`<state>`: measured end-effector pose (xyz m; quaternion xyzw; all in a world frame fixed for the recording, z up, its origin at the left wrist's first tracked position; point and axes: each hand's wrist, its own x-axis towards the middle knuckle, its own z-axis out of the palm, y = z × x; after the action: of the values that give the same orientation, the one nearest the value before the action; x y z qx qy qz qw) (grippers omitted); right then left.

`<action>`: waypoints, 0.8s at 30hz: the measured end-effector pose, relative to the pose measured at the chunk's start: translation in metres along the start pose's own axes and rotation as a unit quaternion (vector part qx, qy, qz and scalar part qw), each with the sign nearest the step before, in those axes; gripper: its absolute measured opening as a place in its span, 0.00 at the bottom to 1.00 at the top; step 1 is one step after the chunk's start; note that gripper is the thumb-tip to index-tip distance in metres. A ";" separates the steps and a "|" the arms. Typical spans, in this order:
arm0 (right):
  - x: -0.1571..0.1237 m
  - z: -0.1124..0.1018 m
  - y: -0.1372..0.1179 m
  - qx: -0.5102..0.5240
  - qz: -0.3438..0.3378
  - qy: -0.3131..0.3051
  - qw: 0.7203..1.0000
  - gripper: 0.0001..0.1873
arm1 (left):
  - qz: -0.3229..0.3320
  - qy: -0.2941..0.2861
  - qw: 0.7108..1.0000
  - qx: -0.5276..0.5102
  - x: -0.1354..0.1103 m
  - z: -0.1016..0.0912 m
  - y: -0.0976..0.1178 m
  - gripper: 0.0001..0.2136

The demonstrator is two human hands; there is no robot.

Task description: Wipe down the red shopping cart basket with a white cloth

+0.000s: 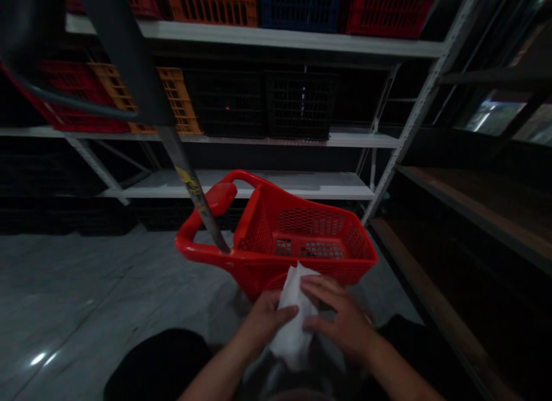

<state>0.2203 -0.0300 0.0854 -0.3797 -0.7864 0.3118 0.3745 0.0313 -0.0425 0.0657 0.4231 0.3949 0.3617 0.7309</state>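
Note:
A crumpled white sheet (292,326), tissue or thin cloth, is between my two hands low in the view. My left hand (265,323) grips its left edge, thumb pressed on top. My right hand (338,314) has its fingers and thumb on the sheet's right side, closed on it. Just beyond my hands stands a small red plastic shopping cart (259,260) with a mesh basket. A grey metal pole (190,176) with a dark upper sleeve rises from the cart's handle side toward the upper left. My hands partly cover the cart's near side.
White metal shelving (362,139) runs behind the cart, holding red, orange, blue and black crates, among them a black crate (299,104). Brown-edged shelves (483,199) stand at the right. Grey tiled floor (64,297) lies at the left. My dark-clothed knees frame the bottom.

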 end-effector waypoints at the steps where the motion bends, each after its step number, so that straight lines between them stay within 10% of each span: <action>1: -0.007 0.011 0.001 0.014 0.015 -0.027 0.999 0.28 | 0.001 0.002 1.000 0.000 -0.004 0.000 0.000 0.16; 5: -0.018 0.043 0.011 0.160 0.124 -0.029 0.979 0.21 | 0.058 0.036 0.995 0.077 -0.009 -0.002 0.002 0.16; 11: -0.018 0.066 0.024 0.376 0.205 -0.060 0.902 0.13 | 0.231 0.201 0.911 0.277 -0.013 -0.004 0.008 0.10; 16: 0.003 0.048 0.017 0.465 0.258 0.114 0.839 0.14 | 0.238 0.230 0.908 0.255 -0.018 -0.012 0.005 0.07; 18: 0.022 0.027 0.008 0.368 0.209 0.221 0.878 0.12 | 0.306 0.289 0.854 0.307 -0.024 -0.025 0.013 0.06; 21: 0.054 0.010 -0.005 0.100 0.021 0.333 0.937 0.04 | 0.445 0.413 0.681 0.410 -0.033 -0.052 0.040 0.05; 24: 0.078 0.033 -0.006 -0.104 -0.126 0.230 0.959 0.09 | 0.457 0.507 0.539 0.493 -0.030 -0.079 0.073 0.22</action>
<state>0.1572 0.0249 0.0996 -0.3760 -0.7484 0.0829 0.5401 -0.0652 -0.0142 0.1133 0.5856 0.5689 0.5486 -0.1799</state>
